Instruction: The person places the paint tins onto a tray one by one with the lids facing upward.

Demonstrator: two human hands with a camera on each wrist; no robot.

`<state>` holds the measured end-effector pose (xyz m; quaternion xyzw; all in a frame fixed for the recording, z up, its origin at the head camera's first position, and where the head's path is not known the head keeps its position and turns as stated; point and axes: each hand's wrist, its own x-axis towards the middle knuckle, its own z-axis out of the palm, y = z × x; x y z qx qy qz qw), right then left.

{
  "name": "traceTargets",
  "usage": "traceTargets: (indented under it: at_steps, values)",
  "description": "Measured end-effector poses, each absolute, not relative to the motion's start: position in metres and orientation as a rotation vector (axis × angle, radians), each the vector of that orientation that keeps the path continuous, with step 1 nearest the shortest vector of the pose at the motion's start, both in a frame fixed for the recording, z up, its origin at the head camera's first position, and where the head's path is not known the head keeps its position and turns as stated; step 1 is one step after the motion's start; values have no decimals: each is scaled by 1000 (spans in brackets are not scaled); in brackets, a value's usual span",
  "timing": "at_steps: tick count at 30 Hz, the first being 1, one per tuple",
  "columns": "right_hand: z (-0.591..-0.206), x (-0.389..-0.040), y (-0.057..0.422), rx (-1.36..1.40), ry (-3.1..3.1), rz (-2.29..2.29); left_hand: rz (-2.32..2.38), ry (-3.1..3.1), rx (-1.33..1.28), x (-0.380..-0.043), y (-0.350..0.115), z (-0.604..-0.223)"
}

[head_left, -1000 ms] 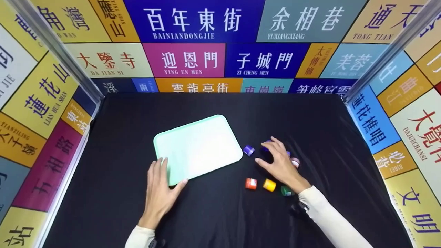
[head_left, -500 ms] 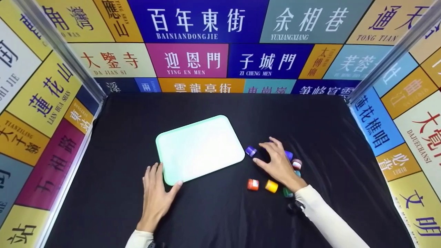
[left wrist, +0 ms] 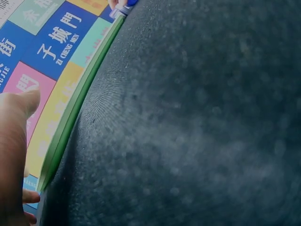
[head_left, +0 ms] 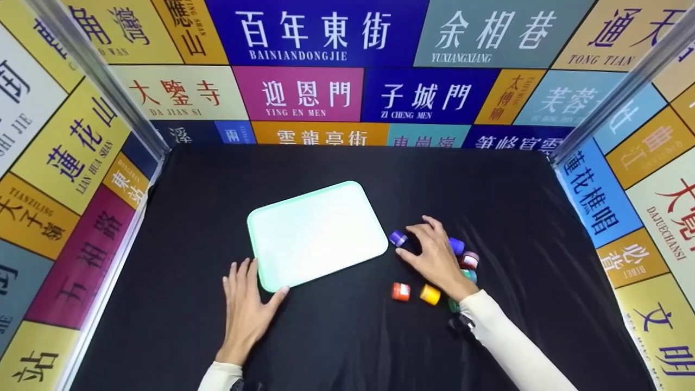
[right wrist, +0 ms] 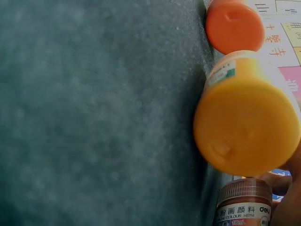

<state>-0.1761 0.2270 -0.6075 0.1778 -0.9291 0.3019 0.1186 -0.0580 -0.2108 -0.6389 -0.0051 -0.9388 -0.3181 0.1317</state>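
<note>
A pale green tray lies slanted on the black cloth. At its near left corner, my left hand touches the rim with straight fingers and extended thumb. My right hand hovers right of the tray, thumb and forefinger spread beside a small purple paint jar lying near the tray's right edge. Whether the fingertips touch that jar is unclear. Behind the hand sits a violet paint jar. In the right wrist view, a yellow paint jar looms close, with a brownish-red labelled paint jar below.
Around the right forearm stand an orange-red jar, a yellow jar, a partly hidden green jar, a dark red jar and a teal jar. Walls with printed signs enclose the black cloth.
My right hand has drawn slightly left and back, uncovering the violet, dark red and teal jars. The left hand has slid a little outward along the tray corner. The head view has shifted slightly.
</note>
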Motion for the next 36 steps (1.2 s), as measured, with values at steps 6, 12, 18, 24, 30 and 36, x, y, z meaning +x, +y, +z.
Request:
traceTargets:
  at_steps: [6, 12, 18, 24, 30, 36]
  values:
    - [-606, -176, 223, 486, -2723, 848, -923, -2727, -12, -58, -211, -641]
    - [-608, -177, 221, 474, -2719, 826, -913, -2749, 17, -57, -209, -645]
    - [-611, -176, 220, 500, -2675, 806, -884, -2740, 25, -55, -209, -647]
    - [-614, -177, 220, 545, -2645, 769, -846, -2736, 11, -56, -210, -647]
    - [-614, -179, 219, 529, -2646, 787, -845, -2710, -9, -59, -211, -649]
    - [-614, -180, 220, 509, -2642, 820, -848, -2685, -16, -60, -210, -651]
